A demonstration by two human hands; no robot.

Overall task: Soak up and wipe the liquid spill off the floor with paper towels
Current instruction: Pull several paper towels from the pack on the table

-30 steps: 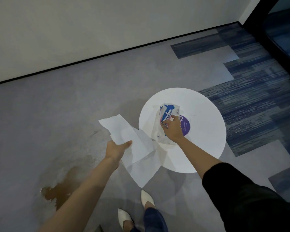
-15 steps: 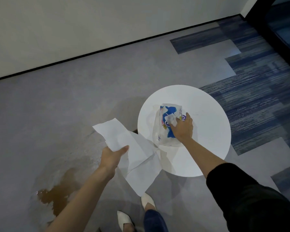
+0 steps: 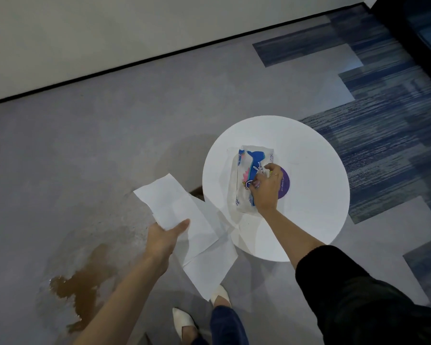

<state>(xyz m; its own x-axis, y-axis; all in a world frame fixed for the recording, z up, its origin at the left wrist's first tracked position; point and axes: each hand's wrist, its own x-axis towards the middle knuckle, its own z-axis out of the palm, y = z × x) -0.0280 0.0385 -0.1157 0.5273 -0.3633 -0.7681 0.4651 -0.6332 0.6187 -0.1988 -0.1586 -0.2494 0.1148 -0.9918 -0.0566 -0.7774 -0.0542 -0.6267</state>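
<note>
Paper towels point(image 3: 184, 220) hang unfolded from my left hand point(image 3: 163, 239), thumb pinching the sheets against the fingers beneath, which I cannot see. My right hand point(image 3: 265, 189) is on the tissue pack point(image 3: 246, 175) on the round white table point(image 3: 309, 158), fingers curled and pinching at the pack's opening; whether a fresh sheet is caught I cannot tell. Pulling well, I judge, means drawing straight up while the pack stays flat, so the light wrapper does not lift with it. The brown spill point(image 3: 80, 287) lies on the grey floor point(image 3: 97, 145) to the near left, well apart from the table. I would gather enough sheets first, then lay them flat over the puddle's deepest part.
</note>
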